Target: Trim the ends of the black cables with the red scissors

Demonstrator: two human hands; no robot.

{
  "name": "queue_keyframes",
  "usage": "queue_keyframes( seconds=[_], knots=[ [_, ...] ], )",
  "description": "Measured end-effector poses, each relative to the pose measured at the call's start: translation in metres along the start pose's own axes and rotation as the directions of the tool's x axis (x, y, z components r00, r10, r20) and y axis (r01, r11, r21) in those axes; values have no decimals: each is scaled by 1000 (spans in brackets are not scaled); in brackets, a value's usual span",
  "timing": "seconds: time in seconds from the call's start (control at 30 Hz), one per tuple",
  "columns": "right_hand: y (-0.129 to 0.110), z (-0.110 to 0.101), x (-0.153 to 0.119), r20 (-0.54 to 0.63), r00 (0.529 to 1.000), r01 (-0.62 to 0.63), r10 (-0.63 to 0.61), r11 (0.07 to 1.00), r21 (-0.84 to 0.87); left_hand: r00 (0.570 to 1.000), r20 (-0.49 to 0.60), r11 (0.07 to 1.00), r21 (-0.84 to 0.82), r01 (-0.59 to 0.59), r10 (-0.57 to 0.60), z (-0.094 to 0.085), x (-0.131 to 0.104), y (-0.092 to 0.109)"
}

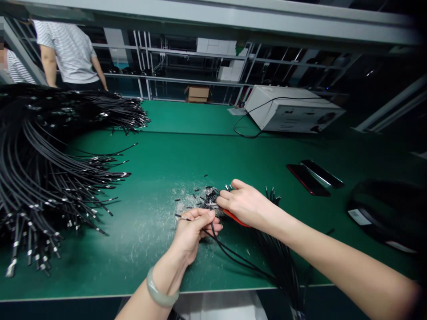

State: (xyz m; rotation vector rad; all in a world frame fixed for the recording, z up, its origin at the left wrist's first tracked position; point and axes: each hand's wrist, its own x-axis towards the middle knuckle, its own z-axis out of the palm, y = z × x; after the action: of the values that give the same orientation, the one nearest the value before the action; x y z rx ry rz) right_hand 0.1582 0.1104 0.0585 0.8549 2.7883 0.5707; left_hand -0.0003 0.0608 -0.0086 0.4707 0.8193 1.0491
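My left hand (193, 231) is closed in a pinch on thin black cables (230, 253), with one short end sticking out to the left of the fingers. A curved red handle shows under my right hand (243, 204), which is wrapped round red-handled cutters (237, 218). Their metal tip points left, close above my left fingertips. Short black offcuts (210, 195) and fine pale strands lie heaped behind the hands. Under my right forearm, a bundle of black cables (283, 266) hangs over the table's front edge.
A large pile of black cables (43, 146) with silvery ends covers the left of the green table (160, 160). Two phones (308, 180) and a black object (383, 218) lie at right. A white box-shaped device (290, 109) stands behind. Two people are at the far left.
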Motion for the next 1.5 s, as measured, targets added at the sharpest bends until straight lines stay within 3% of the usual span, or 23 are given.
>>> queue_keyframes(
  seconds=[0.17, 0.27, 0.33, 0.4, 0.47, 0.53, 0.63, 0.77, 1.0, 1.17, 1.23, 1.3, 1.37, 1.4, 1.43, 1.5],
  knots=[
    [5, 1, -1, -34, 999, 22, -19, 997, 78, 1000, 10, 1000, -5, -8, 8, -1, 0, -1],
    [6, 2, -2, -89, 990, -80, 110, 952, 296, 1000, 19, 1000, -11, -12, 12, 0, 1, 0],
    [1, 3, -2, -54, 949, -224, 309, 788, 573, 1000, 26, 1000, -15, -14, 14, 0, 0, 1],
    [-7, 5, -1, 110, 884, -333, 455, 445, 831, 999, 34, 1000, -17, -15, 16, 0, 0, 1],
    [-16, 7, 1, 283, 837, -361, 468, 84, 929, 999, 42, 1000, -20, -23, 24, 0, 0, 1],
    [-23, 8, 3, 365, 818, -340, 444, -138, 930, 998, 47, 999, -29, -42, 43, 0, 0, 1],
    [-27, 7, 4, 378, 816, -281, 438, -271, 921, 996, 53, 997, -46, -68, 71, 1, 0, 0],
    [-26, 3, 4, 380, 794, -250, 474, -315, 916, 996, 37, 996, -24, -84, 85, 1, 0, -2],
    [-26, -5, 5, 376, 788, -277, 488, -265, 924, 998, 36, 998, 2, -57, 57, 0, 0, -1],
    [-21, -9, 7, 375, 806, -343, 458, -155, 926, 996, 58, 998, 9, -69, 68, -1, 0, -2],
    [-19, -9, 6, 356, 819, -364, 450, -71, 929, 996, 66, 998, -3, -60, 60, -1, 0, -2],
    [-17, -6, 4, 235, 821, -363, 520, 158, 918, 997, 70, 999, -24, -43, 44, -1, 0, -1],
    [-15, 0, 1, -8, 828, -349, 561, 526, 775, 997, 67, 999, -40, -26, 28, 0, 0, 0],
    [-14, 3, -1, -128, 842, -334, 523, 694, 638, 998, 66, 999, -45, -19, 21, 0, 0, 1],
    [-13, 7, -3, -215, 863, -312, 457, 816, 486, 998, 64, 999, -48, -13, 16, 0, 0, 1],
    [-12, 13, -8, -270, 910, -249, 314, 936, 250, 998, 65, 999, -47, -4, 7, 0, 0, 2]
  ],
)
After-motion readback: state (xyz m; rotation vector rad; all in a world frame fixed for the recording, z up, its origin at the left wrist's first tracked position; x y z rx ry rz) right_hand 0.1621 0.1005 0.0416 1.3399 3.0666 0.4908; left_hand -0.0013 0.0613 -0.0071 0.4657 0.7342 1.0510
